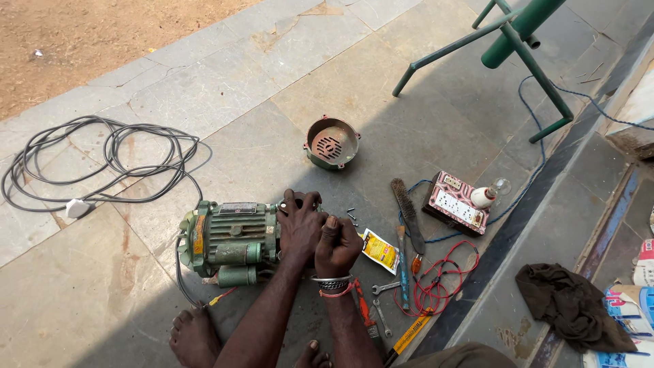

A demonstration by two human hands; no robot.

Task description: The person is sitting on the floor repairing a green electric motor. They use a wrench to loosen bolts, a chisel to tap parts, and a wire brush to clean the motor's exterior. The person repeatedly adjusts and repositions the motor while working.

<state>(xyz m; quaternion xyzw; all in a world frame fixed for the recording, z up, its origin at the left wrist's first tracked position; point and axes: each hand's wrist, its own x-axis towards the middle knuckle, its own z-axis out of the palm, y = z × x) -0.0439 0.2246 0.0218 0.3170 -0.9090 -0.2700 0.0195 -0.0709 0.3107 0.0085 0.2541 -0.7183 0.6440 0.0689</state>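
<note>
Both hands are working the right end of the green motor [228,242], which lies on its side on the stone floor. The left hand [300,225] is wrapped over that end with fingers curled around it; the right hand [337,245] is a closed fist pressed against the left, but I can't tell what it's gripping.

My take: keep the left hand clamped so the motor doesn't roll, and push or turn straight along the shaft line, not at an angle. Those loose screws [351,215] just right of the motor are easy to kick away, so mind them.

Containers: the round end cover [332,142], up and right of the motor, sits open side up like a bowl, and it looks empty apart from its grille. The yellow sachet [379,251] right of the motor lies flat; can't tell if it's opened.
</note>
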